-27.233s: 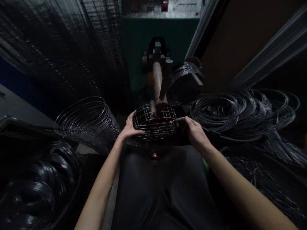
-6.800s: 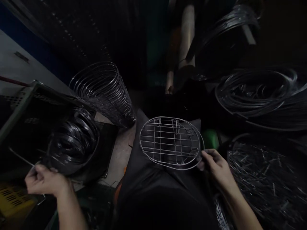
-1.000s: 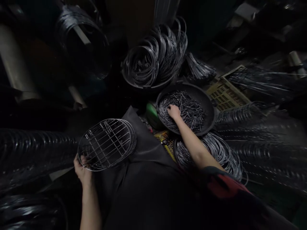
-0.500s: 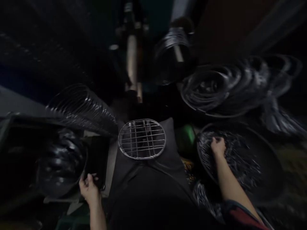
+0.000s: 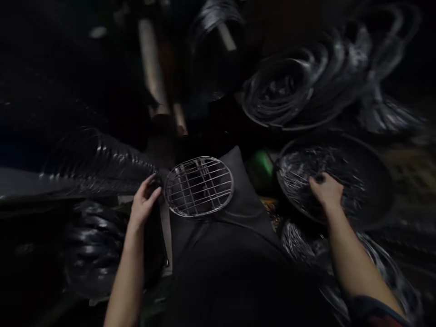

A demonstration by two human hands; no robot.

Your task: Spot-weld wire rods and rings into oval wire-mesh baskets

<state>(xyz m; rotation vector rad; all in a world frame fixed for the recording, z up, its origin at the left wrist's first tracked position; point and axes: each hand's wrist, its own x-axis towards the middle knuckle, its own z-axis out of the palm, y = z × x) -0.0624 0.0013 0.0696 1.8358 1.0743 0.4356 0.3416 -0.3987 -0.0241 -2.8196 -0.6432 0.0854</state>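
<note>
An oval wire grill rack (image 5: 199, 187) with crossbars lies in front of me over the dark cloth on my lap. My left hand (image 5: 145, 200) is just left of its rim, thumb and fingers apart, with nothing visible in it. Close to those fingers is the near end of a long row of wire rings (image 5: 116, 159). Over on the right, my right hand (image 5: 329, 193) is at a wide dark bowl (image 5: 378, 181) of short wire pieces (image 5: 303, 168). Its thumb and forefinger curl together; whatever is between them is too dark and blurred to make out.
Bundled wire hoops (image 5: 282, 97) lie in a round container beyond the bowl. Left of me stands a container of shiny dark metal parts (image 5: 93, 245). A machine with a pale bar (image 5: 151, 63) rises ahead. More wire bundles (image 5: 296, 240) lie below the bowl.
My left hand has moved up from beside the left container to the rack's left side. My right hand remains at the bowl, slightly shifted. The whole view has tilted.
</note>
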